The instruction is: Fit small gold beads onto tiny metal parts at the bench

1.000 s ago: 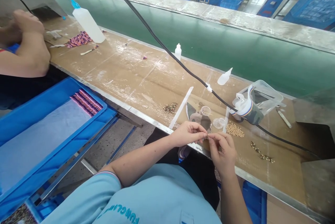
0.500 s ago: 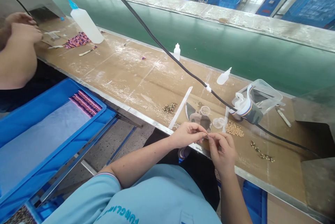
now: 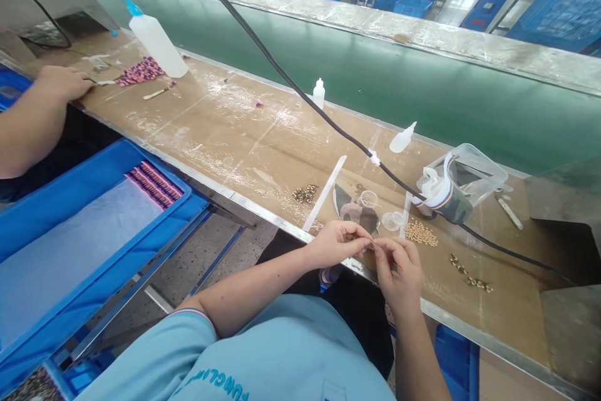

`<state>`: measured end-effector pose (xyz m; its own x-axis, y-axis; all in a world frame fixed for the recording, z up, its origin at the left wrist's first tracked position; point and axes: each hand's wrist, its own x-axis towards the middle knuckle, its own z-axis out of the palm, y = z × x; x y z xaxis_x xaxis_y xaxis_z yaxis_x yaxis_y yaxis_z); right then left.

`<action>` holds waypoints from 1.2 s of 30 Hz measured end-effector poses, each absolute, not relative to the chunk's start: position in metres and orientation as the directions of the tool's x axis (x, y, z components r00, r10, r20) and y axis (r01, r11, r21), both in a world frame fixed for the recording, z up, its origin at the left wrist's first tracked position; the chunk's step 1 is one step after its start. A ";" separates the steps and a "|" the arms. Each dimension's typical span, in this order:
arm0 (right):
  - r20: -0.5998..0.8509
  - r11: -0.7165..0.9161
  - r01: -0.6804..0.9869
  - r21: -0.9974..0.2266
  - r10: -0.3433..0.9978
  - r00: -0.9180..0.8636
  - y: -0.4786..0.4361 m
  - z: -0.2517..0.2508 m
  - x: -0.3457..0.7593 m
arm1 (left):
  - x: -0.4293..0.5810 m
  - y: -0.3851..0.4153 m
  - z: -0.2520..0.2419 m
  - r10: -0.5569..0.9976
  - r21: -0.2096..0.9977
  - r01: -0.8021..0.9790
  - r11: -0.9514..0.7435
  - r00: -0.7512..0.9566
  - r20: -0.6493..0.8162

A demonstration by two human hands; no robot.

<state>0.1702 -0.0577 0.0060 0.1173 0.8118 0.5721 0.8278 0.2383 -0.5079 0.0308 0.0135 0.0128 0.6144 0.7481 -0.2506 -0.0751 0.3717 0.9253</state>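
My left hand (image 3: pixel 337 242) and my right hand (image 3: pixel 400 269) meet at the near edge of the brown worktable (image 3: pixel 235 132). Both pinch a tiny piece (image 3: pixel 370 243) between their fingertips, too small to name. Just beyond the fingers lie a dark fabric piece (image 3: pixel 359 213), two small clear cups (image 3: pixel 389 219) and a heap of pale beads (image 3: pixel 421 232). A cluster of gold-coloured rings (image 3: pixel 305 192) sits to the left of a white strip (image 3: pixel 325 192).
A black cable (image 3: pixel 328 119) crosses the table above a clear tub (image 3: pixel 462 179) with tape rolls. Small glue bottles (image 3: pixel 319 92) and a large squeeze bottle (image 3: pixel 154 38) stand further back. A co-worker's arm (image 3: pixel 42 107) reaches over the table at left. A blue crate (image 3: pixel 84 226) is below, a green conveyor (image 3: pixel 422 82) behind.
My hands stay together, barely moving. The co-worker's hand at left has dropped from a raised position and stretched out onto the table toward the patterned pieces.
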 end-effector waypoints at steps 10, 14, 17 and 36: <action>0.565 0.244 0.809 -0.535 0.815 0.128 -0.058 0.006 0.170 | 0.031 0.012 0.013 0.777 0.941 -0.057 0.332 0.583 -0.239; 0.549 0.236 0.806 -0.543 0.826 0.128 -0.058 0.006 0.171 | 0.031 0.012 0.012 0.767 0.940 -0.061 0.337 0.597 -0.236; 0.537 0.227 0.790 -0.569 0.830 0.149 -0.058 0.007 0.172 | 0.032 0.013 0.012 0.759 0.937 -0.045 0.346 0.600 -0.252; 0.602 0.257 0.816 -0.518 0.788 0.133 -0.054 0.001 0.177 | 0.009 0.015 0.018 0.818 0.989 0.064 -0.131 0.570 0.072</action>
<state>0.1771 -0.0545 0.0014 0.1335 0.7875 0.6017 0.8158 0.2575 -0.5179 0.0093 0.0145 0.0176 0.5701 0.8184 0.0717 0.0642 -0.1314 0.9893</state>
